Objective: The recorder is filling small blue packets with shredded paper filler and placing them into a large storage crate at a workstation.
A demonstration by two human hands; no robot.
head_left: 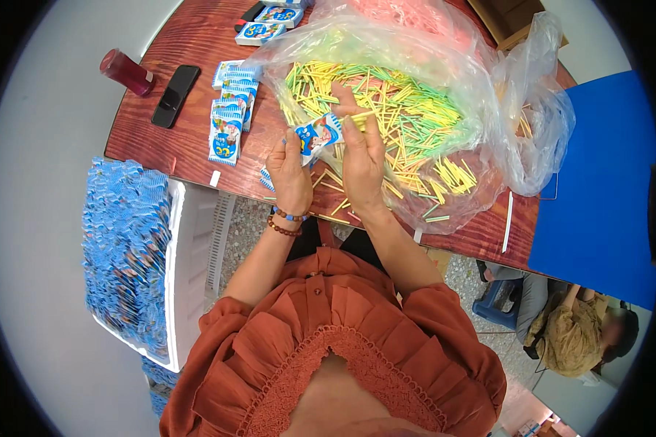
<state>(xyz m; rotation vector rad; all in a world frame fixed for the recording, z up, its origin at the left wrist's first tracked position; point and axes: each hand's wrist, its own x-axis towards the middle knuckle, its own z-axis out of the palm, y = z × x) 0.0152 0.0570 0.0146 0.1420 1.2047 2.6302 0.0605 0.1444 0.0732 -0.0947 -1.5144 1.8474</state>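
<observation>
My left hand (290,173) pinches a small blue and white printed packet (318,135) by its lower edge, over the near edge of a red-brown wooden table (197,44). My right hand (362,156) is beside the packet and grips a few thin yellow and green sticks (360,115) at the packet's top. Both hands are at the mouth of a large clear plastic bag (444,58) that is heaped with yellow, green and pink sticks (408,124). Beaded bracelets circle my left wrist.
Stacks of like packets (229,120) lie left of my hands, with more packets (270,22) at the far edge. A black phone (176,95) and a red bottle (126,72) lie further left. A white crate (189,240) of blue packets stands at my left. A seated person (572,328) is lower right.
</observation>
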